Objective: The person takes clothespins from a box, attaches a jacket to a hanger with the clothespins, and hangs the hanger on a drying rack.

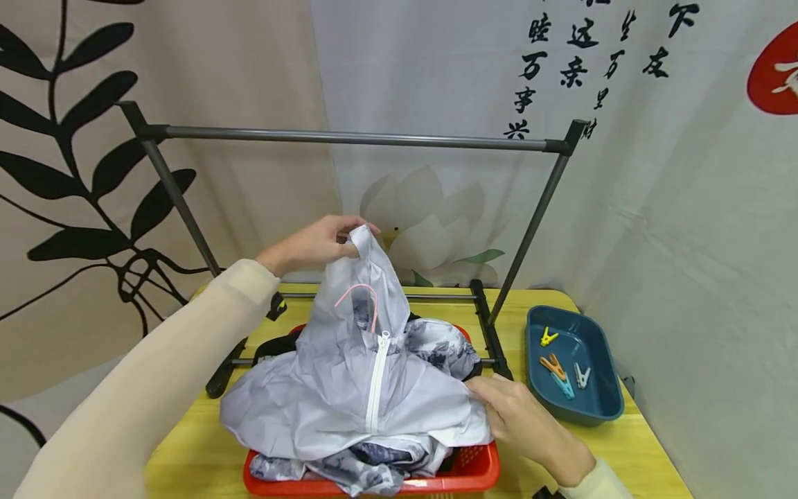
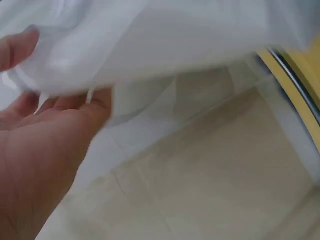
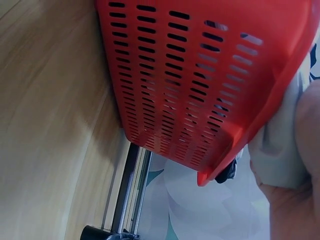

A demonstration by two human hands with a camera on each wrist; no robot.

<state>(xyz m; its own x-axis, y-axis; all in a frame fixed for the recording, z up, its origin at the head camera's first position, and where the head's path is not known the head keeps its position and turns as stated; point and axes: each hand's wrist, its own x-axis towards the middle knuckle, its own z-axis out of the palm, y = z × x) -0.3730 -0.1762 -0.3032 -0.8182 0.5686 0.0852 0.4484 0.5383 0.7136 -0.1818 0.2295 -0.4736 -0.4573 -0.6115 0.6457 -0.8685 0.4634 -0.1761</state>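
A light grey hooded jacket (image 1: 337,409) with a white zipper lies spread over clothes in a red basket (image 1: 480,471). Its hood is lifted by my left hand (image 1: 321,242), which pinches the top edge; the left wrist view shows the thumb above the pale cloth and the fingers below. The pink hook of a hanger (image 1: 374,305) sticks out at the neck opening, the rest of it hidden inside the jacket. At the jacket's right side my right hand (image 1: 517,416) grips the cloth, beside the basket rim in the right wrist view.
A dark metal clothes rack (image 1: 355,137) stands behind the basket on the yellow wooden table (image 1: 187,450). To the right sits a blue tray (image 1: 598,367) with several clothespins (image 1: 555,366). Patterned grey-white clothes (image 1: 442,346) fill the basket under the jacket.
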